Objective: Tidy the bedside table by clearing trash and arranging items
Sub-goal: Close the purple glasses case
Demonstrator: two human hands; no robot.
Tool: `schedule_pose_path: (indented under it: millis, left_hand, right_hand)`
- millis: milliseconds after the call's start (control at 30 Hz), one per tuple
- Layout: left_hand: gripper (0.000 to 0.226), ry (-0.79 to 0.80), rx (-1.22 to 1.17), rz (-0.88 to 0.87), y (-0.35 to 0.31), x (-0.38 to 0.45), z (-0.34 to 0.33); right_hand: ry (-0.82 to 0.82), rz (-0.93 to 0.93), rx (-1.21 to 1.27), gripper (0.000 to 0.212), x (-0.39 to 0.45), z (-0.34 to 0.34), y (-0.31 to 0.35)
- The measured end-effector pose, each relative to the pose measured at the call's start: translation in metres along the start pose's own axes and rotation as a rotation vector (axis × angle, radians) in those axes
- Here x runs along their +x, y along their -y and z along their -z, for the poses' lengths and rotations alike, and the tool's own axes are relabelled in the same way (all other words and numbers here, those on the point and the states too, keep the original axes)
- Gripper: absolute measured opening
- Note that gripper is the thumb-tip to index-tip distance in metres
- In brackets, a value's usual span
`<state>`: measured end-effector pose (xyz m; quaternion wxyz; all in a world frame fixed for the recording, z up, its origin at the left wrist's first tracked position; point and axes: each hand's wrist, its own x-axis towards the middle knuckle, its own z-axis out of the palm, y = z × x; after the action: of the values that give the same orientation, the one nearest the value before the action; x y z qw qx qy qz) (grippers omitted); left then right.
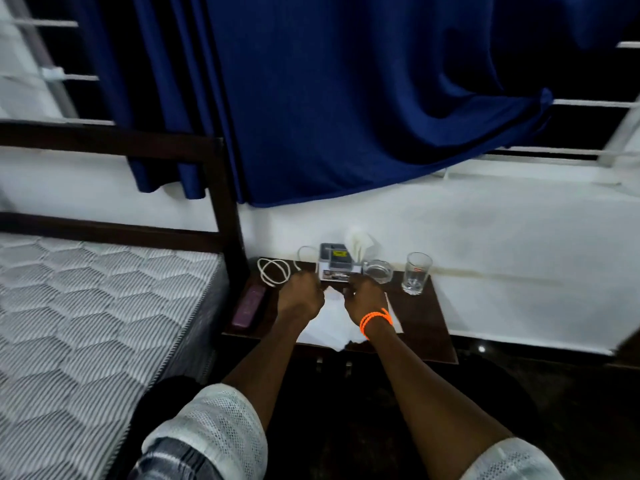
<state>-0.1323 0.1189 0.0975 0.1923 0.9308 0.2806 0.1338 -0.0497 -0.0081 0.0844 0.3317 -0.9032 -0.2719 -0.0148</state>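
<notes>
The counter (426, 327), a dark bedside top wedged between the bed frame (221, 188) and the white wall, carries most of its things along the back edge, which leaves the front free for work: a coiled white cable (273, 271), a small box (335, 266) with tissue (360, 242) rising behind it, a glass ashtray (379, 270) and a drinking glass (416, 273). A purple remote (248, 305) lies along the left edge, near the mattress (86, 299). Both hands reach to the middle, close together over a sheet of white paper (327, 327) spread on the top; the left hand (300, 295) and right hand (365, 299) have curled fingers and seem to pinch its far edge, probably to gather it as trash, though motion blur hides the contact.
</notes>
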Motion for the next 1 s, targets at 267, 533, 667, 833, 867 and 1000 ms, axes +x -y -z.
schedule_pose_path:
  millis: [267, 533, 667, 833, 867, 1000]
  left_hand:
    - [0.023, -0.013, 0.01, 0.171, 0.081, 0.004, 0.015]
    - [0.028, -0.009, 0.006, 0.293, 0.146, 0.011, -0.004]
    - [0.041, -0.004, 0.015, 0.342, 0.169, 0.02, -0.023]
    - [0.055, 0.013, -0.006, 0.338, 0.183, 0.026, -0.049]
    - [0.06, 0.018, -0.01, 0.335, 0.186, 0.027, -0.054]
    - [0.065, -0.019, -0.119, 0.333, 0.196, 0.033, -0.069]
  right_hand:
    - [0.117, 0.096, 0.01, 0.018, 0.016, -0.067, 0.05]
    - [0.259, 0.191, 0.011, 0.025, 0.04, -0.127, 0.081]
    - [0.313, 0.279, -0.025, 0.037, 0.056, -0.155, 0.086]
    - [0.436, 0.397, -0.08, 0.042, 0.074, -0.187, 0.087]
    - [0.461, 0.41, -0.074, 0.042, 0.076, -0.192, 0.087]
    - [0.51, 0.433, -0.047, 0.051, 0.081, -0.205, 0.082]
